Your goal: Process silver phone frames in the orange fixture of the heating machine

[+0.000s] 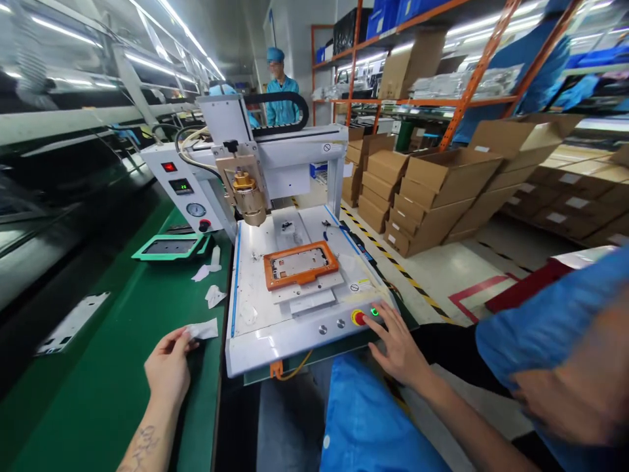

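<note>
My left hand (pixel 170 367) pinches a small white wipe (pixel 204 328) between thumb and fingers, above the green work surface (pixel 122 393). My right hand (pixel 397 347) has its fingers spread at the front panel of a white benchtop machine (pixel 275 351). One fingertip is at the red stop button (pixel 359 318), and other fingers lie near the green-lit button (pixel 375 311); whether they press cannot be made out. On the machine's bed, an orange fixture (pixel 302 278) holds a flat metal phone-sized plate (pixel 301 263). The brass-coloured machine head (pixel 249 196) hangs above and behind it.
Left of the machine lie crumpled wipes (pixel 215 296), a green tray (pixel 171 247) and a metal plate (pixel 73 322). A person (pixel 565 354) in blue is close on my right. Cardboard boxes (pixel 437 190) and an orange rack (pixel 464 98) stand beyond; another person (pixel 284 98) stands behind the machine.
</note>
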A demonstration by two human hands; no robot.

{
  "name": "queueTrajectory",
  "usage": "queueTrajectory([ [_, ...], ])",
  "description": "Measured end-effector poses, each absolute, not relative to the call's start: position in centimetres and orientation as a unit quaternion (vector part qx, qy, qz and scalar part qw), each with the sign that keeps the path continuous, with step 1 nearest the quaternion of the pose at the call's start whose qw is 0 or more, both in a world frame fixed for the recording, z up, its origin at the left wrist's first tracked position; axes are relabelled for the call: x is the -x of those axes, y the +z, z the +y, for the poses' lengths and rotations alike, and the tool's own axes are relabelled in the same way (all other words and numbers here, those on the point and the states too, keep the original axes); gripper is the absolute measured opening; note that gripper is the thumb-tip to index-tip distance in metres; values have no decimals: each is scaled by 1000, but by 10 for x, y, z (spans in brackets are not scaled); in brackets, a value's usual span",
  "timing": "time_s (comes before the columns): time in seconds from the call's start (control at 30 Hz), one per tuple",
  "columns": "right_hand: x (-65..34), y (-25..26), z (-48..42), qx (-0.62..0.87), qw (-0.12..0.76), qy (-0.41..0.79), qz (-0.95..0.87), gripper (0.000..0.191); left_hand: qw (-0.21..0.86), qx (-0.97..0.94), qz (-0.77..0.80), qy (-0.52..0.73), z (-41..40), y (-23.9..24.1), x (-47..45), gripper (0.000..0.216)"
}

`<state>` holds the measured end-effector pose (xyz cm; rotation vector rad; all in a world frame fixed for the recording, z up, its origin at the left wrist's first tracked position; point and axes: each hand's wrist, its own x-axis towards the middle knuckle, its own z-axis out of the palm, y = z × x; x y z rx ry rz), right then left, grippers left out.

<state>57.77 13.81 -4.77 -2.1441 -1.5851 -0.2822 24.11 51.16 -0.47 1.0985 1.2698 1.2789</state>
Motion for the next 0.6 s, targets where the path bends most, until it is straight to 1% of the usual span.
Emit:
queueTrajectory([
  [0.17,-586,-51,134,791,247,-111,-549,55,499,-442,526,528,510,2,-242,47],
  [0.37,-600,-66,130,781,211,-183,-558,45,500,-456,521,520,512,-1,-243,48],
  [0.6,-612,-82,136,765,224,-231,-558,42,494,-489,503,514,516,-11,-235,49],
])
